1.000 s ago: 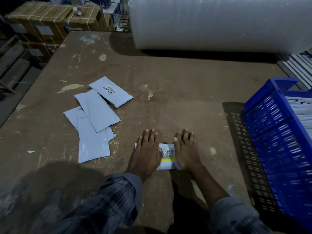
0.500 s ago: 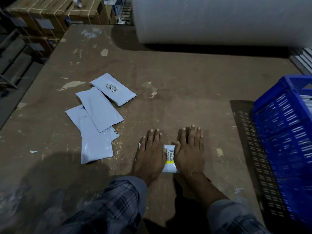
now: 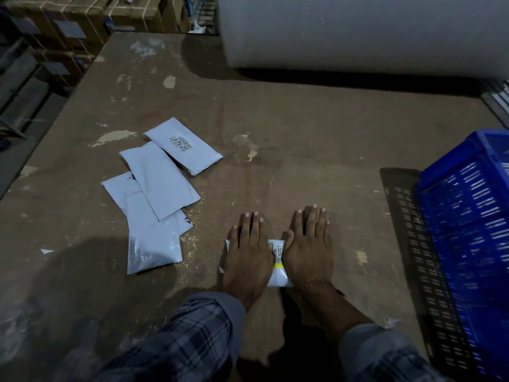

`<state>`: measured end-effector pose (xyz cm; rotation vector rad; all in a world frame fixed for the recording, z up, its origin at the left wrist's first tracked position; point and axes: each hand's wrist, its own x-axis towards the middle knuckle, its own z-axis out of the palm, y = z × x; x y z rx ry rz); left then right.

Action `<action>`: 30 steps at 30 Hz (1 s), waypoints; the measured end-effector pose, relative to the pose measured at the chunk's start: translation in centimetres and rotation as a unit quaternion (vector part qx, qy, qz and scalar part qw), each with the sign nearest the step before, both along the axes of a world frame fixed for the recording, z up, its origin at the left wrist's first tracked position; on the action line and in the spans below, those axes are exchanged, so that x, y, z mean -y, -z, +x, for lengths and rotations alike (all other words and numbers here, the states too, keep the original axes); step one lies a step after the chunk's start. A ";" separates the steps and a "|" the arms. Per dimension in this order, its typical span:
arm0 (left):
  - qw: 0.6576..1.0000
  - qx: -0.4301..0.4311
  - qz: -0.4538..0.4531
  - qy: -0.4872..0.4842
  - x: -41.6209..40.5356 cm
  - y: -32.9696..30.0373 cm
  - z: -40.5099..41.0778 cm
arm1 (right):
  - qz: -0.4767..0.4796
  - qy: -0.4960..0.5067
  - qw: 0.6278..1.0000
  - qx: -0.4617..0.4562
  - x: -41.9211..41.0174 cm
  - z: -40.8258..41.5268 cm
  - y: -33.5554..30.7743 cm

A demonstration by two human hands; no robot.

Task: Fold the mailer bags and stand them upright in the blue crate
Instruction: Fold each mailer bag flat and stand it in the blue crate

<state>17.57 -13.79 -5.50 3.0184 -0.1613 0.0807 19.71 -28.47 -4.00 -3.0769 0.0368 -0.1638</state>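
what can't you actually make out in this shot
All from the head view:
- Folded mailer bag: mostly covered by the left hand and right hand, which press flat on it; fold shape unclear.
- Blue crate: cut off by the right edge; contents unseen.
- Label on the top unfolded mailer bag: print too small to read.
- Lowest bags in the pile: overlapped, exact count uncertain.

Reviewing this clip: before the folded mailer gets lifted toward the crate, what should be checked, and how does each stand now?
1. Left hand flat on the folded mailer bag: ok.
2. Right hand flat on it too: ok.
3. Fold creased enough to hold: cannot tell, hands cover it.
4. Table path to the blue crate free: ok.
5. Room inside crate: cannot tell, interior cut off.
6. Unfolded mailer bags lie apart at left: ok.
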 end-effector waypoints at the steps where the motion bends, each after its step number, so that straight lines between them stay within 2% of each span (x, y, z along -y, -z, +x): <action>1: 1.000 -0.002 -0.011 -0.004 0.1 0.0 0.1 | 0.000 -0.001 1.000 -0.003 0.0 0.1 0.0; 8: 1.000 -0.004 -0.018 -0.001 0.3 -0.1 0.5 | 0.004 0.011 1.000 0.009 -0.1 0.6 0.0; 11: 0.998 0.005 -0.048 -0.028 0.8 0.0 1.2 | 0.008 0.010 1.000 0.014 -0.2 1.1 0.0; 18: 1.000 -0.014 0.013 -0.004 0.2 0.6 3.1 | 0.034 0.027 0.999 0.005 -0.3 3.3 -0.1; 25: 0.999 0.002 0.001 0.042 -0.6 -0.4 2.2 | 0.037 0.058 0.997 0.030 -1.0 -1.3 0.4; 30: 0.996 0.021 0.021 0.079 -2.1 -0.1 -0.8 | 0.046 0.026 0.998 0.034 -0.4 -2.5 0.8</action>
